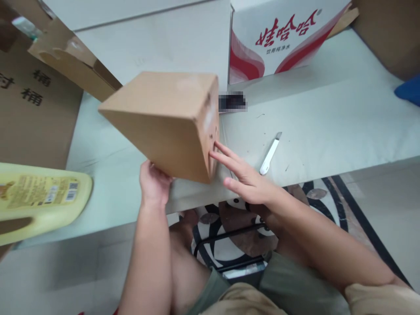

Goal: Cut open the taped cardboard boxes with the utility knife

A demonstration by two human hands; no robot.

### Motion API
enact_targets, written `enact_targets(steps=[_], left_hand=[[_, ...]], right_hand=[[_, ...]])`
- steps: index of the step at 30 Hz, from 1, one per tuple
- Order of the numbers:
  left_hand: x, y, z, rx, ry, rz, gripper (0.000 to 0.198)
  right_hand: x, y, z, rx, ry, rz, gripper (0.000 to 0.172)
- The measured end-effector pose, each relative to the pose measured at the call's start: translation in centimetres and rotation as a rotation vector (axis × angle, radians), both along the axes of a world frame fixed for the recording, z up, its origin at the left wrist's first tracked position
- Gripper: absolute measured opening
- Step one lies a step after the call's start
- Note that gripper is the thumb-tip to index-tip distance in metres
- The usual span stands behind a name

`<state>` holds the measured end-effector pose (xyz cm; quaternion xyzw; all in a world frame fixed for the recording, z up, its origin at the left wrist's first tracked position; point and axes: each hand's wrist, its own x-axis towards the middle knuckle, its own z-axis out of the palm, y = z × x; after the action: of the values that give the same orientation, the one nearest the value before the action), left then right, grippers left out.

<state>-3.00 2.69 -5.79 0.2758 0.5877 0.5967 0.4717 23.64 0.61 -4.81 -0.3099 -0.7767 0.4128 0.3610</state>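
A plain brown cardboard box (164, 118) is held tilted above the pale table (328, 122). My left hand (152, 183) supports it from underneath at its near lower edge, fingers hidden behind the box. My right hand (243, 175) has its fingers stretched out flat, the tips touching the box's right side face. A white utility knife (271, 154) lies on the table just right of my right hand.
A yellow plastic jug (39, 199) lies at the left edge. A large open brown carton (33, 100) stands at the far left. A white and red printed carton (278, 35) stands at the back. Something blue (408, 89) shows at the right edge.
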Motion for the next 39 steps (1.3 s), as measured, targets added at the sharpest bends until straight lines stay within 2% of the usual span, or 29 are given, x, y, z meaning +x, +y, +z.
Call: enact_targets(steps=[4, 8, 10, 12, 13, 14, 16, 17, 18, 20, 22, 25, 27, 28, 29, 31, 33, 35, 36, 38, 39], left_hand=[[1.5, -0.7, 0.2, -0.155, -0.033, -0.295, 0.070], [2.3, -1.4, 1.3, -0.352, -0.020, -0.579, 0.074], [2.7, -1.7, 1.8, -0.452, 0.019, -0.749, 0.076], [3.0, -1.8, 1.9, -0.510, 0.152, -0.845, 0.069], [3.0, -1.7, 1.7, -0.507, 0.248, -0.824, 0.061], [2.9, -1.6, 1.4, -0.471, 0.345, -0.730, 0.051], [2.5, -1.2, 0.6, -0.286, 0.466, -0.378, 0.040], [2.2, -0.9, 0.2, -0.153, 0.466, -0.160, 0.044], [1.8, -0.7, -0.2, -0.003, 0.437, -0.004, 0.052], [1.2, -0.3, -0.5, 0.253, 0.366, 0.154, 0.064], [0.9, -0.1, -0.3, 0.433, 0.304, 0.152, 0.068], [1.1, -0.1, 0.2, 0.571, 0.264, 0.046, 0.063], [1.3, -0.1, 0.3, 0.597, 0.267, 0.003, 0.056], [1.4, -0.1, 0.3, 0.599, 0.264, -0.001, 0.053], [1.4, 0.0, 0.3, 0.602, 0.255, 0.007, 0.050], [1.4, 0.1, 0.2, 0.606, 0.236, 0.026, 0.047], [1.3, 0.1, 0.2, 0.611, 0.246, 0.041, 0.046], [1.3, 0.2, 0.3, 0.606, 0.287, 0.054, 0.047], [1.2, 0.2, 0.4, 0.602, 0.309, 0.056, 0.048], [1.2, 0.2, 0.4, 0.594, 0.341, 0.055, 0.049], [1.2, 0.1, 0.5, 0.589, 0.349, 0.053, 0.048]], right_hand=[[0.1, -0.1, 0.7, 0.276, 0.101, -0.064, 0.064], [0.7, -0.1, 0.9, 0.384, 0.125, -0.186, 0.058], [1.1, 0.0, 0.7, 0.441, 0.115, -0.290, 0.048], [1.4, 0.1, 0.3, 0.463, 0.121, -0.371, 0.036], [1.4, 0.1, 0.2, 0.452, 0.121, -0.374, 0.031], [1.5, 0.1, 0.1, 0.429, 0.120, -0.351, 0.027], [1.5, 0.1, 0.2, 0.386, 0.132, -0.269, 0.023], [1.5, 0.1, 0.3, 0.372, 0.146, -0.234, 0.023], [1.5, 0.1, 0.4, 0.362, 0.163, -0.208, 0.022], [1.4, 0.1, 0.7, 0.339, 0.208, -0.165, 0.020], [1.1, -0.1, 1.0, 0.297, 0.256, -0.096, 0.020], [0.5, -0.7, 1.2, 0.227, 0.305, -0.008, 0.018], [0.4, -0.9, 1.4, 0.213, 0.270, -0.100, 0.014], [0.6, -0.8, 1.6, 0.210, 0.222, -0.219, 0.013], [1.0, -0.6, 1.8, 0.191, 0.138, -0.372, 0.012], [2.4, 0.3, 2.2, 0.068, -0.167, -0.683, 0.015], [4.2, 1.4, 2.4, -0.154, -0.598, -0.861, 0.031], [6.0, 2.3, 2.2, -0.343, -0.950, -0.852, 0.052], [6.6, 2.6, 1.9, -0.389, -1.046, -0.813, 0.059], [7.1, 2.8, 1.3, -0.385, -1.079, -0.731, 0.061], [7.1, 2.8, 0.9, -0.366, -1.025, -0.704, 0.057]])
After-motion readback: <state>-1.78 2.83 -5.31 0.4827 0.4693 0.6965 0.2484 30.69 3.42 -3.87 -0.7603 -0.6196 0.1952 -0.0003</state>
